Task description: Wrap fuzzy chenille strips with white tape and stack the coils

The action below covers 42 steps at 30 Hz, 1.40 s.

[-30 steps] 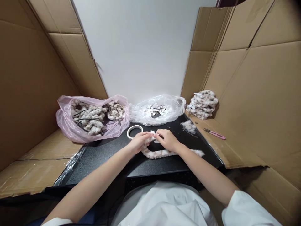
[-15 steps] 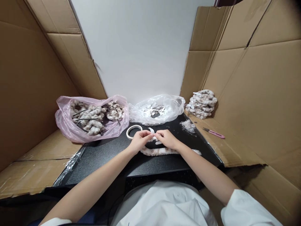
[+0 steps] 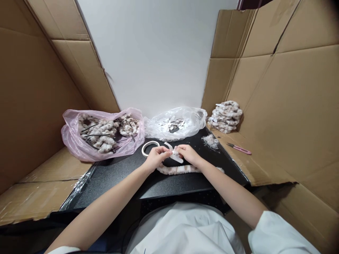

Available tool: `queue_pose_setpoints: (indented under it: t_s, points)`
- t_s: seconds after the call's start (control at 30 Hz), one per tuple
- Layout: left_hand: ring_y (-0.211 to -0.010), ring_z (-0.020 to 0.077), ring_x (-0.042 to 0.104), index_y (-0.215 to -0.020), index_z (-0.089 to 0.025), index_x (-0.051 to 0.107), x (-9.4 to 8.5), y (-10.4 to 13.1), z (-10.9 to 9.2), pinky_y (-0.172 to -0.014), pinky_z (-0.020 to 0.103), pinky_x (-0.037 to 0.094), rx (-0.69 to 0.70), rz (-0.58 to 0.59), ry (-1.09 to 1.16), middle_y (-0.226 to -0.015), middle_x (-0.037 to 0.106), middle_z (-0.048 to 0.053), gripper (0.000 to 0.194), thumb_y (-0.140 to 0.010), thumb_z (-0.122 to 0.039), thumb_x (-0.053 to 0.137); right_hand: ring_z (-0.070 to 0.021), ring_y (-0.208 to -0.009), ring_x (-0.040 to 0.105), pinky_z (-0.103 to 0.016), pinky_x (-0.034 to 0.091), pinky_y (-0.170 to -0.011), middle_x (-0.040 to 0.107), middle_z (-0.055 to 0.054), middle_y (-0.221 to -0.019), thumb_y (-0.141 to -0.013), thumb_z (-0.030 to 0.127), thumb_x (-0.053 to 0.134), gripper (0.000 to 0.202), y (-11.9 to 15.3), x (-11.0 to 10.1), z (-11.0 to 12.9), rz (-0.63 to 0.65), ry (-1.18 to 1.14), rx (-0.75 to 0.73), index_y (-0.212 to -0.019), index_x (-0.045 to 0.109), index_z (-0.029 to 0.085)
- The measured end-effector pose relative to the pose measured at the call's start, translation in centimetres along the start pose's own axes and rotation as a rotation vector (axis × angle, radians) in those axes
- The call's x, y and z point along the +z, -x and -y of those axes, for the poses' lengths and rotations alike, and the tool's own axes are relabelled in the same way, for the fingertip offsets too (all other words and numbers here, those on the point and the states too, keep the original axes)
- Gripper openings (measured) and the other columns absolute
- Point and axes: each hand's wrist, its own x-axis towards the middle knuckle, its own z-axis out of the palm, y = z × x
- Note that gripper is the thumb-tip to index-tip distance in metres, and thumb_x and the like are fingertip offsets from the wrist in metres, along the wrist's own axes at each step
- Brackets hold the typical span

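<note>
Finding a furry strip [image 3: 182, 169] lying between five and six o'clock from the fingertips on a black tabletop [image 3: 116, 180], counting twelve as straight away from the body. Running its long axis close to the nine-to-three line, ending on the left between seven and eight o'clock, just under the left hand [image 3: 156, 157]; passing on the right beneath the right wrist and out towards four. Lying nearest the left hand at that left end, nearest the right arm along the straight run.

Holding a white tag [image 3: 178, 159] at the clock's centre, slanting from eleven down to five. Pinching on the nine o'clock side with left thumb and fingertips, leaving almost no gap; pinching on the three o'clock side with the right hand [image 3: 189, 155], bending its fingers in just as tightly. Not being able to tell the amount of fur under the fingertips, or one tag from two.

Seeing a tape roll [image 3: 143, 149] just beside the left hand, past nine; loose fluff [image 3: 211, 141] before three; pink-handled snips [image 3: 242, 150] at three; stacked furry coils [image 3: 226, 116] at two; a clear bag [image 3: 196, 127] at twelve; a pink bag [image 3: 70, 137] towards ten.
</note>
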Motion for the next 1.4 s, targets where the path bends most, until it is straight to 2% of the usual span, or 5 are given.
queue_pose_setpoints:
  t_s: [0.1,0.23,0.63,1.2,1.4]
  points:
    - [-0.042,0.0029,0.034,-0.062,-0.013,0.059,-0.1,-0.4,0.2,-0.043,0.019,0.023,-0.082,-0.036,0.129,-0.052,0.05,-0.005,0.034,-0.051,-0.037,0.08,-0.018,-0.086,0.059,-0.032,0.046,-0.08,0.064,-0.005,-0.094,-0.075,0.034,0.066,0.031,0.3,-0.4,0.4,-0.169,0.156,-0.293,-0.101,0.06,0.017]
    - [-0.039,0.0008,0.029,-0.062,-0.012,0.059,-0.4,-0.8,0.4,-0.042,0.019,0.02,-0.191,-0.015,0.204,-0.054,0.052,-0.003,0.034,-0.049,-0.035,0.081,-0.0214,-0.1,0.056,-0.036,0.042,-0.09,0.063,-0.005,-0.106,-0.071,0.018,0.068,0.037,0.6,-0.2,0.4,-0.024,0.447,-0.54,-0.107,0.059,0.021]
    - [-0.038,0.0008,0.027,-0.069,-0.011,0.065,-0.1,-0.9,0.4,-0.042,0.019,0.019,-0.25,-0.018,0.218,-0.051,0.052,-0.003,0.034,-0.049,-0.034,0.079,-0.0174,-0.08,0.057,-0.028,0.044,-0.075,0.061,-0.005,-0.085,-0.075,0.009,0.052,0.016,0.2,0.8,-0.7,-0.107,0.454,-0.527,-0.087,0.057,0.018]
    - [-0.042,0.0023,0.032,-0.066,-0.011,0.061,0.6,-0.5,0.2,-0.042,0.016,0.022,-0.258,-0.022,0.284,-0.049,0.044,-0.005,0.025,-0.055,-0.03,0.073,-0.0152,-0.073,0.056,-0.027,0.044,-0.069,0.061,-0.003,-0.079,-0.078,0.016,0.057,0.004,0.4,0.5,-0.5,-0.095,0.335,-0.592,-0.081,0.058,0.018]
    - [-0.047,0.0053,0.043,-0.071,-0.012,0.063,0.4,-0.5,0.1,-0.044,0.017,0.032,-0.254,-0.008,0.334,-0.058,0.053,-0.002,0.027,-0.054,-0.03,0.075,-0.0145,-0.071,0.056,-0.026,0.043,-0.068,0.059,-0.002,-0.076,-0.078,0.017,0.057,0.002,0.4,0.6,-0.3,-0.123,0.276,-0.563,-0.079,0.058,0.018]
